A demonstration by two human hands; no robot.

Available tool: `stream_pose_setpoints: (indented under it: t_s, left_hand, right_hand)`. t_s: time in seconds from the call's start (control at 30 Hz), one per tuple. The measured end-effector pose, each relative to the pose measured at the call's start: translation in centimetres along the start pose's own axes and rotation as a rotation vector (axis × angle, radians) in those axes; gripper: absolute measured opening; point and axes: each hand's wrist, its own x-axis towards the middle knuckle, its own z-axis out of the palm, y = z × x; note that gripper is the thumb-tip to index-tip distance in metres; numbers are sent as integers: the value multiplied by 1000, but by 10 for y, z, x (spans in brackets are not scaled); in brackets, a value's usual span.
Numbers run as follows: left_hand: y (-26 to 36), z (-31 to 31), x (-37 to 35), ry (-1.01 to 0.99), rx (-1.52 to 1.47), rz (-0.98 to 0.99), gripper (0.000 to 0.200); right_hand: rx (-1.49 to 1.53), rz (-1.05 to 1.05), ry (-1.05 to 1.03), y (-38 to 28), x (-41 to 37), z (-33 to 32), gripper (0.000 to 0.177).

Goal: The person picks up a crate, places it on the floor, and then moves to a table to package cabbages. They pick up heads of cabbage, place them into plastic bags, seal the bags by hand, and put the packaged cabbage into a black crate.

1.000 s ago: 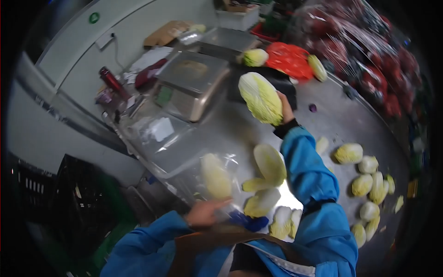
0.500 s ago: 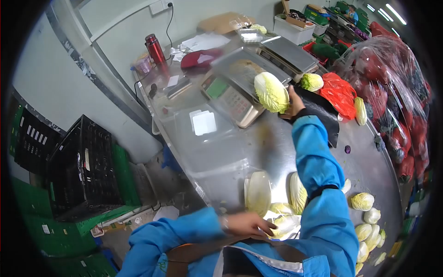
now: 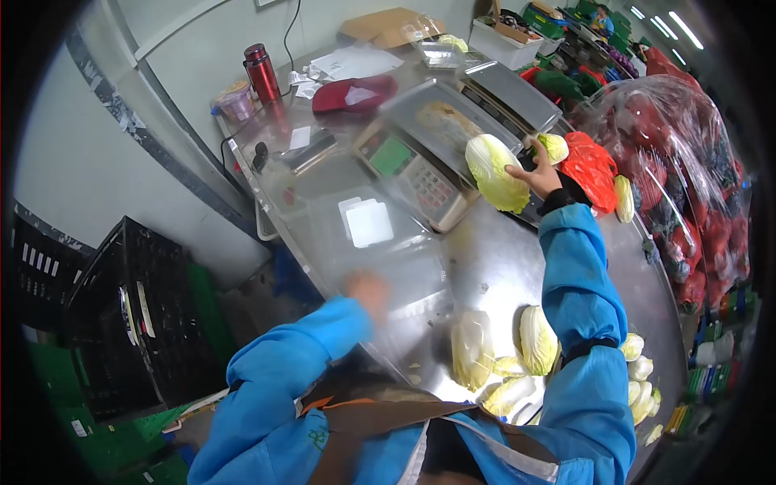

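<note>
A single wide view looks from the person's head, forward and down; the chest lies nearest, along the bottom edge, below both hands; the blurred left hand is left of centre; past the right fingers, farther off, it reaches ceiling lights.

Seeing scale mid-table, second scale behind it, to the right. Holding cabbage in right hand, by first scale's right side. Seeing flask back left, tub left of it, papers right, cloth before papers. Seeing clear bags front-left of first scale, left hand near them. Seeing near heads at front edge, side heads farther right. Seeing carrier bag right of second scale, sacks beyond table's right edge, crate left of table.
</note>
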Motion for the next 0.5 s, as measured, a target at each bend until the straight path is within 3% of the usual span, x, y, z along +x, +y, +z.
stream_pose_setpoints:
  t_s: [0.07, 0.1, 0.17, 0.2, 0.23, 0.27, 0.33, 0.4, 0.47, 0.5]
  left_hand:
    - [9, 0, 0, -45, -19, 25, 30]
    - [15, 15, 3, -51, -48, -38, 25]
    - [11, 8, 5, -59, -75, -107, 20]
    - [5, 8, -2, 48, -92, 74, 17]
    - [3, 5, -8, 154, -117, 255, 14]
    - [1, 9, -10, 135, -131, 259, 14]
    - [-8, 15, -3, 458, 67, 260, 14]
    - [-12, 19, 6, 374, 147, 205, 17]
    - [-12, -5, 16, 283, 229, 150, 21]
    - [-5, -39, 16, 341, 74, 141, 28]
  right_hand:
    - [-126, -127, 36, 21, 25, 33, 110]
    - [-213, 44, -47, 17, 26, 45, 112]
    - [-126, 23, -32, 20, 32, 47, 107]
    - [-41, 29, -26, 27, 27, 49, 103]
    - [302, 48, -22, 34, 22, 52, 94]
    - [662, 106, -94, 15, -1, 46, 76]
    - [1146, 32, -224, -5, -49, 41, 58]
    - [1658, 396, -251, -25, -110, 38, 53]
    - [1747, 112, -669, -35, -172, 28, 56]
    - [1738, 188, -597, -40, -205, 26, 55]
